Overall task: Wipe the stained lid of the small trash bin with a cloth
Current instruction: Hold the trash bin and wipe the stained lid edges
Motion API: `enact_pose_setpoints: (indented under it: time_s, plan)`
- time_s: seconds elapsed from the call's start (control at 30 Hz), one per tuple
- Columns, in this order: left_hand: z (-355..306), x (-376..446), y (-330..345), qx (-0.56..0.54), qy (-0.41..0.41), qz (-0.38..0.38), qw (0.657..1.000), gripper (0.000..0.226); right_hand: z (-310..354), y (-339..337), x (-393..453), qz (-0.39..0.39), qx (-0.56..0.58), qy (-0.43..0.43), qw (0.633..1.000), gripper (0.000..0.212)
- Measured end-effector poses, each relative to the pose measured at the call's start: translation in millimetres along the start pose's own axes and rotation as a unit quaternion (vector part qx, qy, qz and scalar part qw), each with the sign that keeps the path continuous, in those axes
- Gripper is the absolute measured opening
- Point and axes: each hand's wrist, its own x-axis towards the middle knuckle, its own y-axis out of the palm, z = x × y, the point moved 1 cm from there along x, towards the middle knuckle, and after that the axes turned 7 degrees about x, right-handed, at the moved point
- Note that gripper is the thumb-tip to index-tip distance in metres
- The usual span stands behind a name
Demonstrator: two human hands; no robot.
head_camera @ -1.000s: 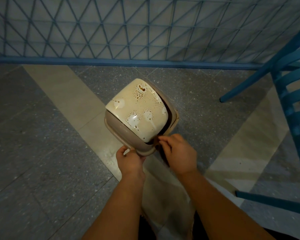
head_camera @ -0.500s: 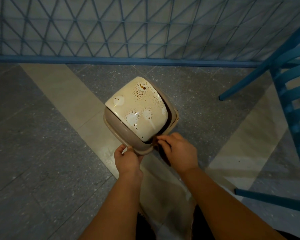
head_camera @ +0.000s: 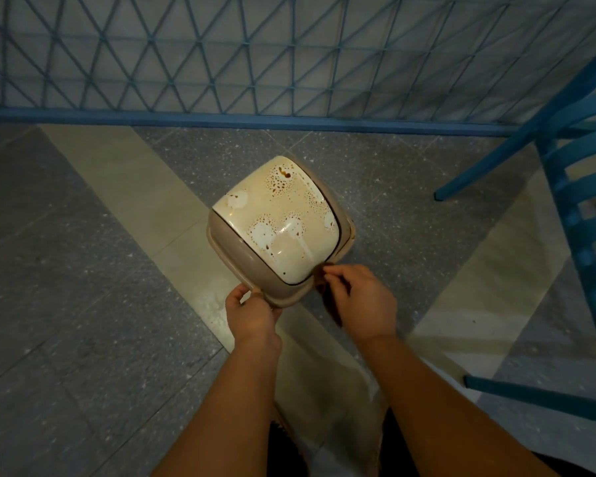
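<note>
A small beige trash bin (head_camera: 227, 235) stands on the floor. Its cream swing lid (head_camera: 283, 218) is blotched with brown stains and pale patches. My left hand (head_camera: 252, 315) grips the bin's near rim at the lower left corner. My right hand (head_camera: 362, 301) is at the lid's near right corner with its fingers pinched together. A dark brown piece that looks like a cloth (head_camera: 329, 301) hangs under that hand, mostly hidden by it.
A blue metal lattice fence (head_camera: 289, 56) runs across the back, close behind the bin. A blue chair (head_camera: 578, 208) stands at the right, one leg reaching toward the bin. The floor is grey speckled tile with beige bands (head_camera: 124, 187).
</note>
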Motion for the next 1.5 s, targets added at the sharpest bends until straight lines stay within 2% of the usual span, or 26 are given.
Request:
enact_pose_setpoints:
  time_s: [0.17, 0.23, 0.33, 0.5, 0.63, 0.73, 0.9, 0.97, 1.1, 1.27, 1.4, 1.5]
  plan:
    - [-7, 12, -8, -0.024, 0.031, -0.054, 0.998, 0.030, -26, -17, 13, -0.051, 0.061, 0.184, 0.980, 0.020]
    - [-6, 10, -9, -0.049, 0.044, -0.064, 0.996, 0.019, -32, -17, 5, -0.070, 0.120, 0.227, 0.964, 0.020]
    - [8, -3, -1, -0.035, 0.029, -0.053, 0.998, 0.020, -27, -9, -7, -0.063, 0.166, 0.248, 0.952, 0.020]
    - [23, -19, 21, -0.063, -0.038, 0.009, 0.997, 0.029, -3, -5, -7, -0.071, 0.143, 0.134, 0.978, 0.020]
    - [20, -18, 25, -0.078, -0.028, 0.036, 0.996, 0.022, 0, -17, 14, -0.048, 0.041, 0.086, 0.994, 0.023]
    - [20, -14, 25, -0.076, -0.008, 0.026, 0.997, 0.025, 0, -11, 19, -0.022, -0.007, 0.060, 0.998, 0.023]
    - [22, -10, 25, -0.084, 0.005, 0.020, 0.996, 0.026, 14, 5, 12, 0.022, -0.054, -0.069, 0.996, 0.016]
    - [22, -9, 23, -0.071, 0.001, 0.019, 0.997, 0.024, 9, -4, 20, 0.007, -0.058, -0.051, 0.997, 0.014]
    - [22, -8, 21, -0.065, -0.007, 0.021, 0.998, 0.030, -2, -18, 33, -0.035, -0.040, 0.041, 0.998, 0.015]
    - [20, -10, 22, -0.071, -0.006, 0.016, 0.997, 0.031, 1, -9, 26, 0.018, -0.064, -0.036, 0.997, 0.016]
    - [21, -11, 23, -0.065, -0.005, 0.017, 0.998, 0.031, -6, -18, 40, -0.013, -0.076, -0.022, 0.997, 0.016]
    - [22, -11, 23, -0.066, 0.005, 0.014, 0.998, 0.029, 5, -9, 32, 0.011, -0.080, -0.052, 0.995, 0.014]
